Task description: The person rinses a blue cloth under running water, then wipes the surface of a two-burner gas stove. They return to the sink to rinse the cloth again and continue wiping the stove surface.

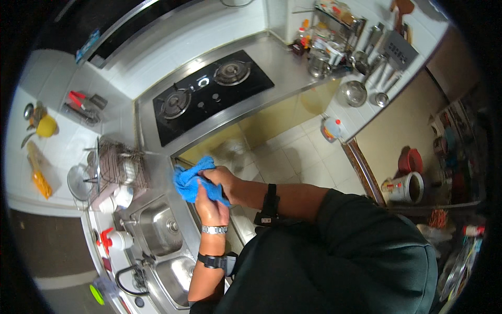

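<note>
A crumpled blue cloth (192, 178), apparently a towel, is bunched between my two hands over the counter edge by the sink. My left hand (210, 206), with a metal-band watch on its wrist, holds the cloth from below with the thumb pointing up along it. My right hand (222, 180) grips the cloth's right side, its fingers partly hidden in the folds. Beneath and beside the hands lie the steel counter (157, 168) and a double-bowl stainless sink (159, 227).
A black two-burner gas hob (211, 98) is set into the counter. Left of the hands stands a wire dish rack (121, 165) with bowls. A black curved faucet (127, 280) and a white bottle with red pump (119, 240) stand beside the sink. Ladles (354, 93) hang at the right.
</note>
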### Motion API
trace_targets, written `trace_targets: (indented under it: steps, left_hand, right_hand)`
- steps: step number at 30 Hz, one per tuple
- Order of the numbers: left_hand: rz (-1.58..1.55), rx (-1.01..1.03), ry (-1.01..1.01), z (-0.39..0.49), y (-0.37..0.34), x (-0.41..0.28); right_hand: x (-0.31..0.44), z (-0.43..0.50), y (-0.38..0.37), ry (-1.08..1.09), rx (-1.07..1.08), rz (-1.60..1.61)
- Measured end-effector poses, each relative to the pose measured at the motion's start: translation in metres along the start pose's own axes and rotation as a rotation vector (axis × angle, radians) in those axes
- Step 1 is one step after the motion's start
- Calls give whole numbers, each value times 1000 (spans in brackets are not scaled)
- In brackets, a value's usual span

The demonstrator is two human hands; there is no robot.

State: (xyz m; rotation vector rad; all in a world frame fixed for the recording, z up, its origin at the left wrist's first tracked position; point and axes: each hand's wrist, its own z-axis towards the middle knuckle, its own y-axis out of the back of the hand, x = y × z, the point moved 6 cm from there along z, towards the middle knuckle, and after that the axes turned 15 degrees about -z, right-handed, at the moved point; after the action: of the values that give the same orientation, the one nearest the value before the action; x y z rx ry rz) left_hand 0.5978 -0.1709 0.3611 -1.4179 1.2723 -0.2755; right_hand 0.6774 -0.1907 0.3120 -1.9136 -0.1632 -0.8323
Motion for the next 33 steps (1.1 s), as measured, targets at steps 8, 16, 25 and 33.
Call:
trace_targets:
  steps: [8,16,25,33]
  left_hand:
    - [1348,565,-683,-9,-25,-10]
    - [384,135,12,2,17,-59]
    - [711,308,-134,-20,29,-79]
    - [266,174,342,-34,83,-71]
  right_hand:
    - [22,-15,-3,156,105,104]
    - [51,-56,-84,545,131,-1665]
    - [9,-69,-107,294,428,-487]
    - [-17,-83,-136,751,142,-1606]
